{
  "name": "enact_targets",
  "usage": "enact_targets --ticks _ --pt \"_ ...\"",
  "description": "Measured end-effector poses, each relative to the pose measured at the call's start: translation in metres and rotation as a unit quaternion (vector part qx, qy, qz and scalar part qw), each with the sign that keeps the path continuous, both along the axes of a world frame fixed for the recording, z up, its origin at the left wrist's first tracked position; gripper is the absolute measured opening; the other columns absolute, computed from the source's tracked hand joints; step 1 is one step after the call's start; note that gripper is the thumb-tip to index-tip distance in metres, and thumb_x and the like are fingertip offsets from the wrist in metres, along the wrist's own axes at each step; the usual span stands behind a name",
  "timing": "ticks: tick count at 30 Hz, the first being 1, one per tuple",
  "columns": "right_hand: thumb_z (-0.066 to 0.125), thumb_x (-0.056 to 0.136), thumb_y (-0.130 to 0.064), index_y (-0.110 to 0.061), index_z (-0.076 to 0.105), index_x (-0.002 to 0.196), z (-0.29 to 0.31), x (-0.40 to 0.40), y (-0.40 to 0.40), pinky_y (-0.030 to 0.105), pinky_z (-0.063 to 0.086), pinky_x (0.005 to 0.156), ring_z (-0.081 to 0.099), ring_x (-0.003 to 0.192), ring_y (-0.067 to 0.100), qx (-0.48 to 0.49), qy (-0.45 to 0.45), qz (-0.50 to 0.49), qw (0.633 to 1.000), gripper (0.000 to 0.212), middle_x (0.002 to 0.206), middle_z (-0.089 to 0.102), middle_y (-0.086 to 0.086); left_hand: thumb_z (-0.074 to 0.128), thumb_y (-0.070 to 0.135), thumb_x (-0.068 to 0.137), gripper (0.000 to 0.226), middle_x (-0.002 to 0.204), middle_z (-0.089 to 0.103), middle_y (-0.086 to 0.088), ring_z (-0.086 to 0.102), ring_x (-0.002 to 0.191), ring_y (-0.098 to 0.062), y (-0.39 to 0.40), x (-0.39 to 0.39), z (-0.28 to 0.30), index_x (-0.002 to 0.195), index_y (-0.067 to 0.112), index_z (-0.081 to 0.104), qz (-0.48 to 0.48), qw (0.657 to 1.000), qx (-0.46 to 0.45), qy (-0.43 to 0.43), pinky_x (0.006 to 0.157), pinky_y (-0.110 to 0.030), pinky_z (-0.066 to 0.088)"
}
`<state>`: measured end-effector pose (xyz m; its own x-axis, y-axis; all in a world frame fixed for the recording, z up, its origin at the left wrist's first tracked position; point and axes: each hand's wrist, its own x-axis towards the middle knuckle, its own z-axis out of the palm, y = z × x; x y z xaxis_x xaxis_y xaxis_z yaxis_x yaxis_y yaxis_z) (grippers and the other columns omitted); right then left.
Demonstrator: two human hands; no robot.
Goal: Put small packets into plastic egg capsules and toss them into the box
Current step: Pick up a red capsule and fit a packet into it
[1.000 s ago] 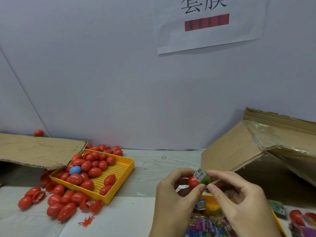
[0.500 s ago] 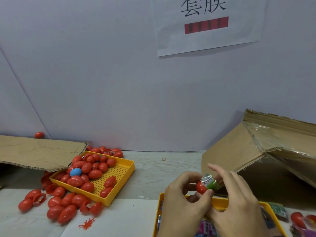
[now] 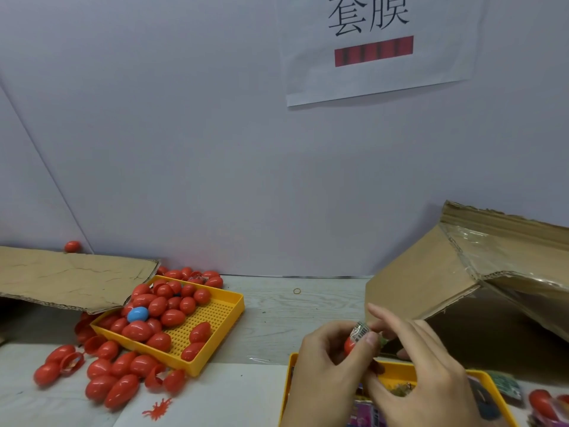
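Pale grey wall behind, paper sign (image 3: 378, 44) taped high with two printed characters and a red bar; whitewashed plank table (image 3: 277, 318) below.

Left hand (image 3: 326, 374) low centre, fingers curled round a red egg capsule (image 3: 350, 346), thumb clamped over the top. Small packet (image 3: 360, 331) with a barcode patch poking out of the capsule mouth, only partly seated. Right hand (image 3: 425, 377) just beside, forefinger raised and extended, lower fingers curled toward the packet's far side; whether pinching it or only nudging, cannot tell. Both hands held above the near yellow tray (image 3: 400, 369), more bright packets in it, bottom cut off by the frame edge.

Handling, as a judgement: capsule looks like thin glossy plastic, light, stiff but slippery, likely to squirt out of a loose pinch; best held round the belly, clear of the rim. Packet looks like crinkly film, soft, springy, prone to bulging back out; needs folding or pressing flat before the other half closes.

Further out: cardboard box (image 3: 462, 282) at right, tipped with its opening facing the hands, interior dark. At left, a second yellow tray (image 3: 228, 315) heaped with red eggs plus one blue egg (image 3: 137, 314); more red eggs spilled on the table (image 3: 117, 377), some open halves. Cardboard flap (image 3: 67, 278) overhanging that tray. Rubber band (image 3: 296, 291) mid-table. Red splat-shaped toy (image 3: 157, 409) near the front edge.

Hidden: second capsule half not made out; box contents unseen; objects at far right edge blurred.
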<state>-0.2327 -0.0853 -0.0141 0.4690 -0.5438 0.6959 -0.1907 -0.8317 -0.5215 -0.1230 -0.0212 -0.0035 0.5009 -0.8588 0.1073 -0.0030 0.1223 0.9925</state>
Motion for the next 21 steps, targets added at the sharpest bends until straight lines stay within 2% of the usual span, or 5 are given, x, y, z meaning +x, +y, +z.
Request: enact_targets --ticks 7,11,15,19,21 --pt "0.094 0.042 -0.002 -0.031 0.057 0.118 0.0003 -0.0003 -0.0023 0.002 0.042 0.066 0.049 0.102 -0.008 0.0 -0.005 0.0 1.0 0.09 0.1 0.057 -0.026 0.076 0.017 0.084 0.006 0.082 0.077 -0.007 0.072 0.076 -0.019 -0.0011 0.0022 -0.0016 0.09 0.018 0.079 -0.003 1.0 -0.001 -0.009 0.073 -0.032 0.058" --pt "0.096 0.041 -0.007 -0.032 0.059 0.117 0.0013 -0.0002 -0.0016 0.002 0.042 0.066 0.05 0.106 -0.007 0.003 -0.01 0.0 1.0 0.088 0.101 0.055 -0.03 0.071 0.025 0.084 0.017 0.089 0.077 -0.006 0.075 0.082 -0.024 -0.0026 0.0035 -0.0026 0.096 0.016 0.077 0.005 1.0 -0.028 -0.005 0.072 -0.03 0.058" --pt "0.096 0.043 -0.012 -0.029 0.061 0.118 0.0021 -0.0007 -0.0019 0.013 0.046 0.072 0.06 0.088 -0.004 0.012 -0.012 -0.009 1.0 0.084 0.1 0.056 -0.03 0.06 0.016 0.094 0.018 0.089 0.077 -0.01 0.074 0.083 -0.029 -0.0041 0.0045 -0.0034 0.093 0.014 0.078 0.011 0.999 -0.036 -0.004 0.074 -0.033 0.06" --pt "0.096 0.045 -0.013 -0.025 0.064 0.117 0.0001 -0.0011 -0.0034 0.004 0.045 0.069 0.059 0.086 -0.007 0.033 -0.016 -0.023 0.999 0.08 0.095 0.063 -0.02 0.059 0.016 0.096 0.02 0.091 0.077 -0.008 0.074 0.089 -0.03 -0.0069 0.0009 -0.0063 0.092 0.021 0.078 0.029 0.999 -0.026 -0.005 0.081 -0.044 0.06" --pt "0.096 0.044 -0.013 -0.023 0.066 0.116 0.0002 -0.0012 -0.0028 0.0 0.043 0.067 0.059 0.084 -0.009 0.035 -0.006 -0.027 0.999 0.078 0.094 0.064 -0.019 0.061 0.016 0.095 0.019 0.09 0.077 -0.006 0.074 0.089 -0.028 -0.0075 -0.0004 -0.0073 0.09 0.023 0.078 0.038 0.999 -0.025 -0.007 0.079 -0.04 0.06"
